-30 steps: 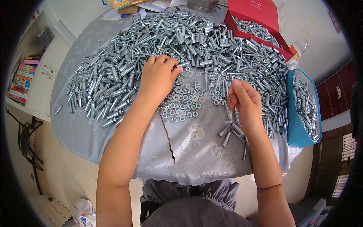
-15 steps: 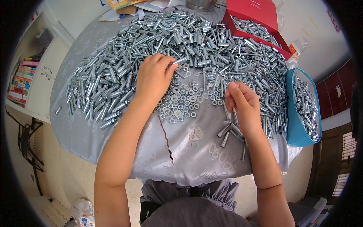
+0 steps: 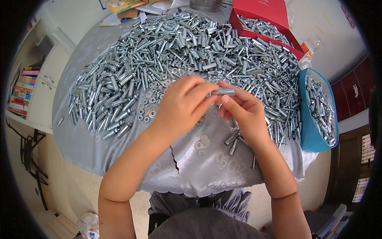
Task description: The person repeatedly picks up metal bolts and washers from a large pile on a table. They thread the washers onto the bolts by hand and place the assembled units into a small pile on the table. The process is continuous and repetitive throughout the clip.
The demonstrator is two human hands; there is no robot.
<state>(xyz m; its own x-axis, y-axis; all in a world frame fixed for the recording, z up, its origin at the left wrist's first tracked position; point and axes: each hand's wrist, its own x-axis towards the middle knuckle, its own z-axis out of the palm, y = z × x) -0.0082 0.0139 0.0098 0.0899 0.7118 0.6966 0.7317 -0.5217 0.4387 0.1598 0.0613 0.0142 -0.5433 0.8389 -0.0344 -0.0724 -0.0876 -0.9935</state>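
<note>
Pinching one sleeve (image 3: 223, 92) between them, the left hand (image 3: 184, 104) and right hand (image 3: 243, 113) met above the grey cloth (image 3: 119, 153). Bolts (image 3: 191, 47) lay heaped behind; a red box (image 3: 274, 12) stood far right, a blue tub (image 3: 308, 131) beside.

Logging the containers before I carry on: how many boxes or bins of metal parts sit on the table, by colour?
Red box: 1
Blue bin: 1
Total: 2
Both hold silver metal sleeves.

Both forearms raised, left hand (image 3: 181, 105) and right hand (image 3: 243, 113) fingertip to fingertip, grip seemingly pinched
</note>
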